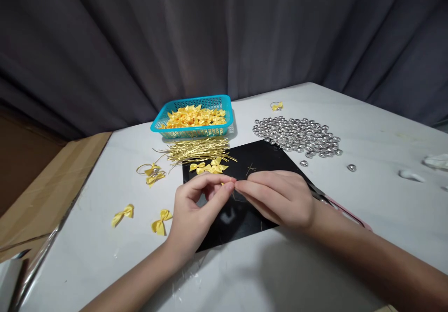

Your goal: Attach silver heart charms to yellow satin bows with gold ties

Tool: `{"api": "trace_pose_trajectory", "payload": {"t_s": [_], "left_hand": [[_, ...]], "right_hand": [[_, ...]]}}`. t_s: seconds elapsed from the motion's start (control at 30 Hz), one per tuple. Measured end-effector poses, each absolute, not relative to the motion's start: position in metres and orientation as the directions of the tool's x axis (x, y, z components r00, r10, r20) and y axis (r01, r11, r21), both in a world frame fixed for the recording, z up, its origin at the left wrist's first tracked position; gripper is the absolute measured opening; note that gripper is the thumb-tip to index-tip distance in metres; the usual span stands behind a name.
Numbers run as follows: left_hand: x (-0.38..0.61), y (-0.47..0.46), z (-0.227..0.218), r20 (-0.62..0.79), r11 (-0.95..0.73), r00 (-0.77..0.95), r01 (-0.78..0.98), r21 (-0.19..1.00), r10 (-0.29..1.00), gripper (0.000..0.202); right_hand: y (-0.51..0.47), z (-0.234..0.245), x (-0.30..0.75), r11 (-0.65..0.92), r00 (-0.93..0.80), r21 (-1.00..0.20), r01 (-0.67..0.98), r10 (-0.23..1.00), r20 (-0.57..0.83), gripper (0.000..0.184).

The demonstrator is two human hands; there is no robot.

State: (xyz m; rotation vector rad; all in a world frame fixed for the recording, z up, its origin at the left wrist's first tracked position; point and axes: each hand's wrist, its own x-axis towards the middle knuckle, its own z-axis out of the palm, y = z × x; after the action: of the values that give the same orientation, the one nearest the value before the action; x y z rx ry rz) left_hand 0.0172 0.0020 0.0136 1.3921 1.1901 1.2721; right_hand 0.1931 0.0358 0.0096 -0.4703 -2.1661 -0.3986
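Note:
Over the black mat (pixel 224 232), my left hand (pixel 199 204) and my right hand (pixel 280 195) meet at the fingertips. Both are closed in a pinch. Whatever they hold is too small and hidden to make out; a bit of yellow shows beside the left fingers. Just beyond the hands lie yellow ribbon bows (pixel 215 166) on the mat's far edge. A bundle of gold twist ties (pixel 198 150) is behind them, and thin crossed gold pieces (pixel 251 168) rest on the mat.
A blue basket (pixel 157 127) full of yellow bows stands at the back. Silver heart-shaped beads (pixel 297 136) are heaped to the right. Scissors (pixel 350 214) with pink handles lie by my right forearm. Loose bows (pixel 161 222) and gold loops with bows (pixel 154 173) lie left.

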Motion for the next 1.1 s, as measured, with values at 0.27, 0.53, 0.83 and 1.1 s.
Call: {"api": "trace_pose_trajectory", "payload": {"t_s": [0.27, 0.53, 0.83, 1.1], "left_hand": [[0.017, 0.003, 0.014, 0.122, -0.129, 0.085, 0.071, 0.989, 0.989, 0.009], [0.013, 0.008, 0.021, 0.338, -0.379, 0.177, 0.317, 0.870, 0.924, 0.012], [0.008, 0.011, 0.027, 0.453, -0.533, 0.282, 0.393, 0.750, 0.846, 0.011], [0.006, 0.013, 0.035, 0.430, -0.544, 0.343, 0.397, 0.739, 0.835, 0.009]], "right_hand": [[0.033, 0.013, 0.191, 0.914, -0.484, -0.140, 0.381, 0.326, 0.812, 0.012], [0.031, 0.016, 0.183, 0.772, -0.312, -0.599, 0.214, 0.635, 0.707, 0.009], [0.033, 0.016, 0.184, 0.664, -0.344, -0.717, 0.213, 0.737, 0.582, 0.007], [0.032, 0.021, 0.183, 0.283, -0.355, -0.956, 0.072, 0.903, 0.240, 0.014]]}}
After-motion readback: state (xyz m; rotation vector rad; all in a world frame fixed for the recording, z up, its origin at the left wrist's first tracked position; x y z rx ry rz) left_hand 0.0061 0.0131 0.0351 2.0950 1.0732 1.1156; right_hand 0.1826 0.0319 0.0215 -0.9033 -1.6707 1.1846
